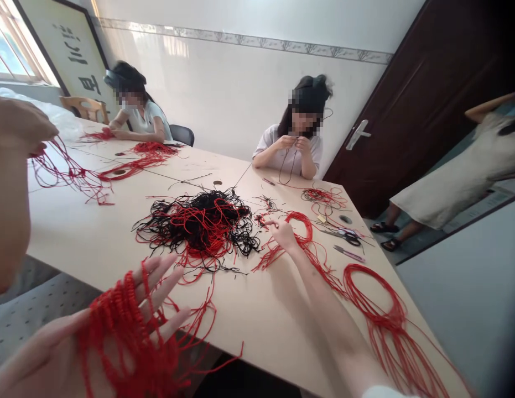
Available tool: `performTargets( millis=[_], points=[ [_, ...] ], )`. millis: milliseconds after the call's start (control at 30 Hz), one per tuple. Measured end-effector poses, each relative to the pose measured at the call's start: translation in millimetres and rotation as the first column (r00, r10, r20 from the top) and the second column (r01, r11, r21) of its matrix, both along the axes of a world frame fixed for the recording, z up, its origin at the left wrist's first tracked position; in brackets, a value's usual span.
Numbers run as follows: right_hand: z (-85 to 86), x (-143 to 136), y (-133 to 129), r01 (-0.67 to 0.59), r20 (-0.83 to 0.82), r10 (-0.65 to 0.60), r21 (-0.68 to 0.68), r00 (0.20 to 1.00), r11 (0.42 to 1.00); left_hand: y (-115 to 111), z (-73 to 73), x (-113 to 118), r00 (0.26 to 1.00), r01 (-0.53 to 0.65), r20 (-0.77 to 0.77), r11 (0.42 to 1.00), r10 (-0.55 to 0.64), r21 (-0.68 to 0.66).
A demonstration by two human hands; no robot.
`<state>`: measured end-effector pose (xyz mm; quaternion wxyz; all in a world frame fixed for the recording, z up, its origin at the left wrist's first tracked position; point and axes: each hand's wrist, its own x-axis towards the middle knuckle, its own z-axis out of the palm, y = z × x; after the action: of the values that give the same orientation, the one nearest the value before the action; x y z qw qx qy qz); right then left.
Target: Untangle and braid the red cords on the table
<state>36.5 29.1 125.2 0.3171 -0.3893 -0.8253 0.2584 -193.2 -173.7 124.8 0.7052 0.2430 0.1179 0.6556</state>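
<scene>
My left hand (157, 298), palm up and fingers spread, carries a bundle of knotted red cords (124, 309) looped over its fingers and palm. The loose ends hang toward the table edge. My right hand (283, 235) reaches across the table, its fingers bent close together by small red and black scraps (261, 221); what they pinch is too small to make out. Left of it lies a tangled pile of black and red cords (203, 221). A coiled red cord bundle (302, 224) is just beyond my right wrist.
Scissors (350, 237) and a pink-handled tool (349, 254) lie at right, near a larger red coil (375, 293). Another person's hand (20, 124) holds red cords at far left. Two people sit across the table (249, 309); another person stands by the door (377, 110).
</scene>
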Motion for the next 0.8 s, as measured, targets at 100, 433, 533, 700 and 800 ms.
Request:
performTargets(
  millis=[100, 433, 533, 700, 800],
  points=[
    [-9.8, 6, -7, -0.043, -0.054, 0.039, -0.066, 0.998, 0.997, 11, 8.8, 20, 0.996, 0.081, 0.047, 0.995, -0.079, -0.053],
    [15.9, 53, -65, -0.191, -0.332, 0.113, -0.213, 0.937, 0.958, 97, 19.0, 105, 0.937, 0.33, -0.035, 0.915, -0.347, -0.233],
    [22.6, 56, -62, -0.08, -0.314, -0.006, -0.262, 0.949, 0.962, 107, 20.2, 119, 0.923, 0.36, -0.051, 0.903, -0.381, -0.234],
    [23.3, 63, -52, -0.088, -0.354, -0.019, -0.282, 0.935, 0.955, 112, 18.0, 130, 0.939, 0.328, -0.032, 0.919, -0.343, -0.216],
    [24.6, 73, -49, -0.114, -0.296, 0.024, -0.289, 0.955, 0.951, 114, 20.5, 133, 0.948, 0.301, -0.038, 0.928, -0.316, -0.22]
  ],
)
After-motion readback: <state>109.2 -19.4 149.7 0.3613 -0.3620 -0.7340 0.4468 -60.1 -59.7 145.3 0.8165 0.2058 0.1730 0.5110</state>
